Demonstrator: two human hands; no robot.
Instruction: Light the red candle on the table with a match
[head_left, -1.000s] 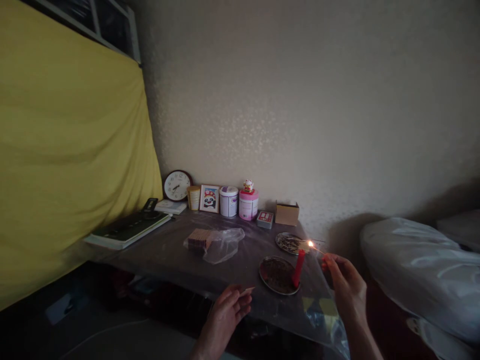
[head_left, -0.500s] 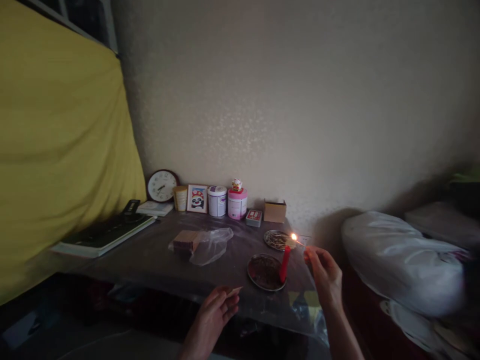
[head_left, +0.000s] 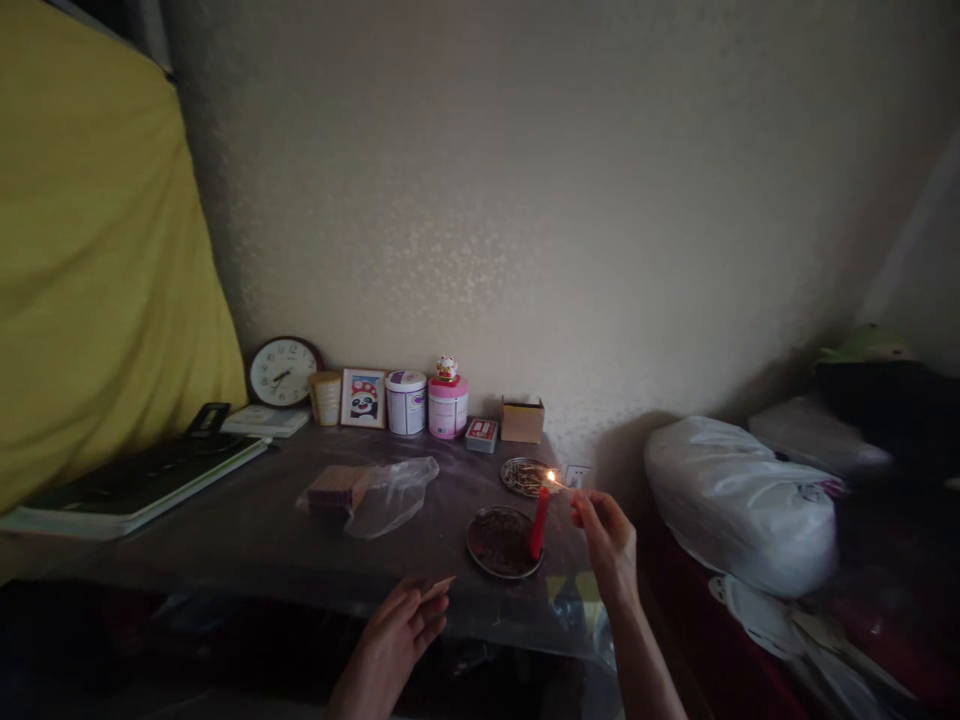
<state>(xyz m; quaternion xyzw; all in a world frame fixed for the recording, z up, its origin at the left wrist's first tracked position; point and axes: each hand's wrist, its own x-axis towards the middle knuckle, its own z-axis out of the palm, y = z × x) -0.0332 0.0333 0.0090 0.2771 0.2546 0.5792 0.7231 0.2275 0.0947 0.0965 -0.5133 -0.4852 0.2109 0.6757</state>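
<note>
Pinched in my right hand [head_left: 609,540] is a burning match [head_left: 561,484], its flame just above the top of a red candle [head_left: 539,525]. The candle stands, leaning slightly, at the right side of a round metal plate [head_left: 480,568] with a dark, stained inside. Behind it, a second round plate [head_left: 507,487] bears several used matchsticks [head_left: 531,474]. My left hand [head_left: 394,635] is closed on a small, flat matchbox [head_left: 439,588] near the table's front edge; most of the box is hidden by the fingers.
On the table [head_left: 277,540] lies a pack of small boxes [head_left: 336,488] in clear plastic [head_left: 394,495]. Along the wall stand a clock [head_left: 283,372], a framed panda picture [head_left: 364,398], tins [head_left: 406,405], and a cardboard box [head_left: 523,421]. A white bag [head_left: 739,500] sits to the right.
The view has turned to the right, so everything sits further left. The flame looks smaller. Both hands keep their grips, and the match stays close above the candle.
</note>
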